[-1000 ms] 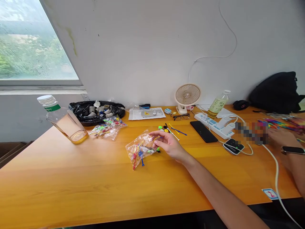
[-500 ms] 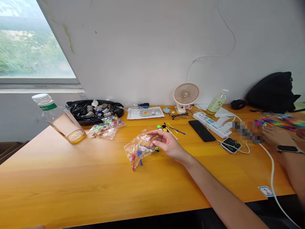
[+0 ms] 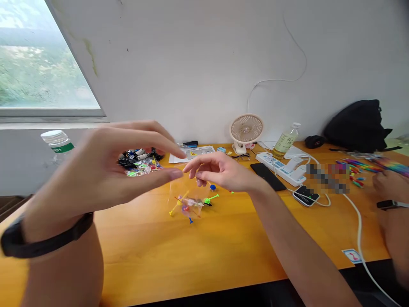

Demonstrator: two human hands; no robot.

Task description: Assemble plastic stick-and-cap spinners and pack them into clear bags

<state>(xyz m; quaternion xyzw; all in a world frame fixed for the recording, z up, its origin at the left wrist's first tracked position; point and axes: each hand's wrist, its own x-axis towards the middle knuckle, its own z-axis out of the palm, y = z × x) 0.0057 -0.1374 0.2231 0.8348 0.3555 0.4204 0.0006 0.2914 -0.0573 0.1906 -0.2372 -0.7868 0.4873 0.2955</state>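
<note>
My left hand (image 3: 128,164), with a black band on its wrist, is raised close to the camera. Its thumb and fingers are spread in a curve with nothing between them. Beside its fingertips, my right hand (image 3: 220,170) has its fingers curled at the top of a clear plastic bag (image 3: 179,189), apparently pinching it. Inside and around the bag's lower part are small coloured plastic pieces, among them a yellow stick (image 3: 175,208) and a green stick (image 3: 212,198). A blue disc (image 3: 212,187) lies by my right fingers. The bag is partly blurred.
A second bag of coloured pieces (image 3: 145,167) lies behind my left hand, which partly covers a bottle (image 3: 57,140). Toward the back are a fan (image 3: 246,130), another bottle (image 3: 286,140), a power strip (image 3: 281,168) and a phone (image 3: 267,176). At right, a co-worker's hand (image 3: 388,185) reaches in.
My left hand has come in from the lower left, up beside my right hand. My right hand has stayed by the bag, its fingers more bent. The view has shifted slightly.
</note>
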